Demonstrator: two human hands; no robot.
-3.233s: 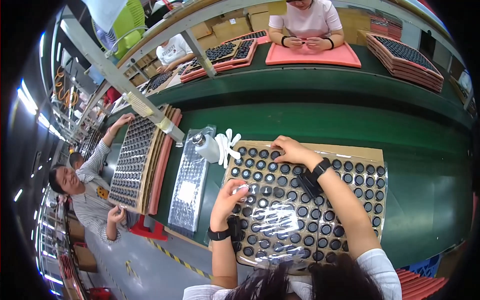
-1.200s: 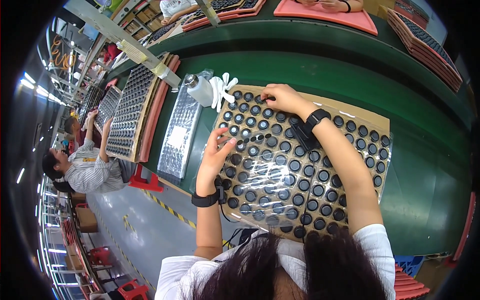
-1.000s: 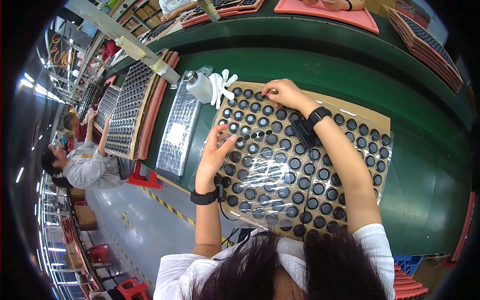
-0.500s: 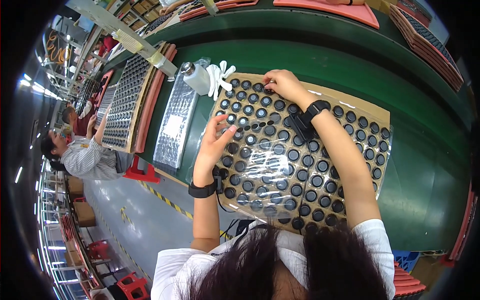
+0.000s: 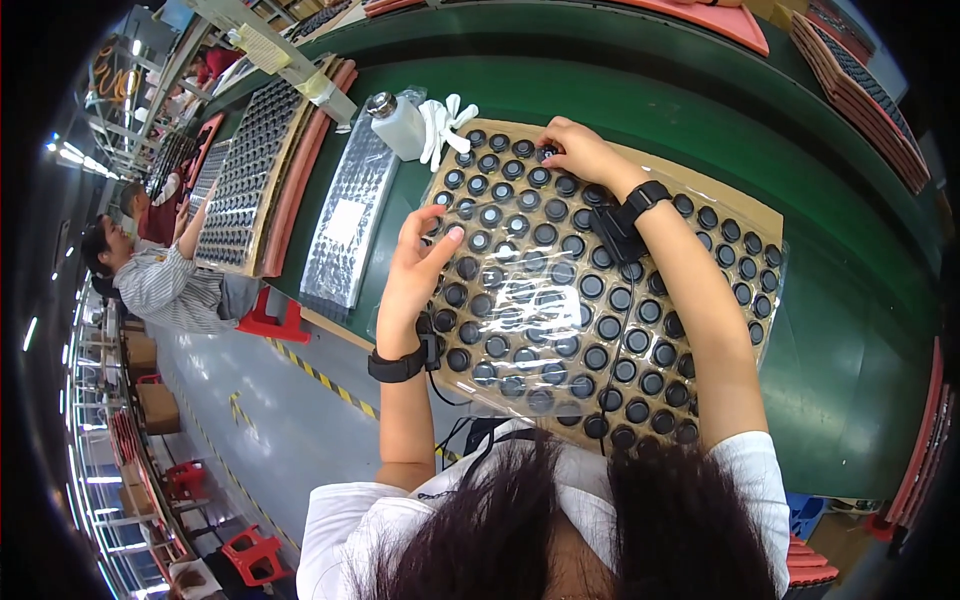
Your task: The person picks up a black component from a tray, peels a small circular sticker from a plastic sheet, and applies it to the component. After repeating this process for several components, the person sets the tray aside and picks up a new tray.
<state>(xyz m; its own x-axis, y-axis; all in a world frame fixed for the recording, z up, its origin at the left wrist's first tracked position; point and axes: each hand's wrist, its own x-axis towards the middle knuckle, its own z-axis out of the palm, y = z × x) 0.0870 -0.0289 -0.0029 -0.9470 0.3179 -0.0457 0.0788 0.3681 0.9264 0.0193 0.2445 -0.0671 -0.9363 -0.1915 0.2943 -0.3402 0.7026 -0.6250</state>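
Note:
A tray (image 5: pixel 690 185) of brown board and clear plastic lies before me, filled with rows of black round cap-like parts (image 5: pixel 608 327). Shiny clear plastic film (image 5: pixel 520 320) covers its left and near area. At the tray's far edge, my right hand (image 5: pixel 582 155) has its fingertips closed on one black round part (image 5: pixel 548 153) in the far row. My left hand (image 5: pixel 415 265) is over the left edge, thumb and fingers apart, near the film and the parts there. Each wrist wears a black strap; a small black device (image 5: pixel 618 235) hangs by the right one, its cable crossing the tray.
Left of the tray stand a white bottle with a metal top (image 5: pixel 396 125), white gloves (image 5: pixel 442 128) and a plastic-wrapped pack (image 5: pixel 350 220). Farther left, a person in a striped shirt (image 5: pixel 160 280) sits beside stacked trays (image 5: pixel 255 170). More trays (image 5: pixel 850 95) are stacked far right.
The view has shifted slightly. The clear film over the tray's left part looks flatter and its reflections have moved. My right hand stays at the far edge, my left hand at the left edge.

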